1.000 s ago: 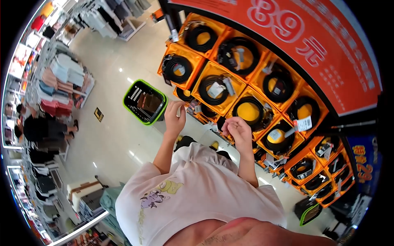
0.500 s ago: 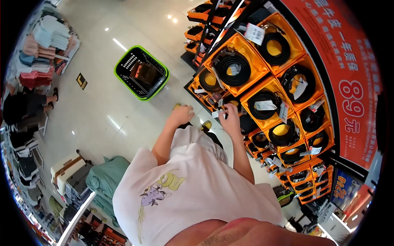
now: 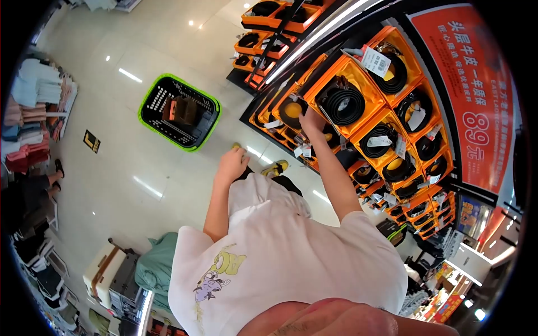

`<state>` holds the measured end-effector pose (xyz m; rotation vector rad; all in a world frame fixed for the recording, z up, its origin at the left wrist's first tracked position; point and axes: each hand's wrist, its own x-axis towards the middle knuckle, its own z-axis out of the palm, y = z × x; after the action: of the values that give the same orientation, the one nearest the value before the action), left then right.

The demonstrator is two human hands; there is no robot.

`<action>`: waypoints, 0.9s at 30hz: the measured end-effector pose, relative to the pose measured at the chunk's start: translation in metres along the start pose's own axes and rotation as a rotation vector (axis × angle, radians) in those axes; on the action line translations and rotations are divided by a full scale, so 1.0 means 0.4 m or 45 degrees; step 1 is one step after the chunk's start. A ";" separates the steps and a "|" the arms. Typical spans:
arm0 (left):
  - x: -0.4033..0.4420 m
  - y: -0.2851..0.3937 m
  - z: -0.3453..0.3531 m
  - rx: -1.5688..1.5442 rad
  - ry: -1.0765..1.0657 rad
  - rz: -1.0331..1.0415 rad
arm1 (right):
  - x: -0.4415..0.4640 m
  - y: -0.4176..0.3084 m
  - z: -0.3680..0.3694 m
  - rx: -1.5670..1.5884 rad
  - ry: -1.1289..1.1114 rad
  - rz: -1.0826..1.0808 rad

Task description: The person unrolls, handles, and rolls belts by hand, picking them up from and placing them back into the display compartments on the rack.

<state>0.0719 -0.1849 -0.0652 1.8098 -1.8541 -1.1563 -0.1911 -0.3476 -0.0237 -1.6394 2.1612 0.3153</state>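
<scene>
My right hand point(image 3: 311, 122) reaches into the belt rack on the right, against the lower left side of an orange box holding a coiled black belt point(image 3: 340, 105). Its fingertips are mostly hidden there, so their grip does not show. Left of that hand sits another orange box with a dark coiled belt point(image 3: 293, 110). White price tags point(image 3: 303, 150) hang just below my right hand. My left hand point(image 3: 232, 164) is held in front of my body, fingers curled together, with nothing visible in them.
A black shopping basket with a green rim point(image 3: 147, 96) stands on the floor, dark brown items inside. A red sign point(image 3: 473, 95) borders the rack. Folded clothes point(image 3: 36, 92) lie at far left, near a person's legs point(image 3: 53, 179). Suitcases point(image 3: 103, 269) stand at lower left.
My right hand has moved up and farther into the rack, away from the white tags. My left hand has shifted slightly left and down. The view has shifted.
</scene>
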 end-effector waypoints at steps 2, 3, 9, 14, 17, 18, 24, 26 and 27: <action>-0.003 -0.006 -0.040 0.025 0.018 0.022 | 0.022 0.012 0.025 0.038 0.049 0.019; -0.002 -0.010 -0.057 0.051 0.022 0.038 | 0.031 0.014 0.031 0.087 0.039 0.046; 0.032 -0.071 -0.089 0.062 0.048 0.231 | -0.006 0.028 -0.001 0.511 -0.077 0.120; 0.055 -0.055 -0.113 -0.114 -0.041 0.239 | -0.089 0.044 -0.003 0.548 -0.028 0.216; 0.074 -0.042 -0.090 -0.428 -0.140 0.201 | -0.145 0.057 0.101 1.307 0.281 -0.047; 0.082 -0.029 -0.083 -0.551 -0.193 0.177 | -0.161 0.065 0.118 1.186 0.139 0.017; 0.057 0.130 -0.077 -1.373 -0.476 -0.111 | -0.276 0.037 0.107 1.539 -0.025 -0.036; 0.059 0.152 -0.076 -1.457 -0.615 -0.027 | -0.313 0.016 0.128 1.614 0.085 -0.104; 0.054 0.155 -0.074 -1.513 -0.661 -0.025 | -0.352 0.002 0.099 1.587 0.022 -0.059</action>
<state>0.0464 -0.2222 -0.0090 0.8640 -0.8531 -2.1984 -0.1530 -0.2092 0.0042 -0.9071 1.6506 -0.8921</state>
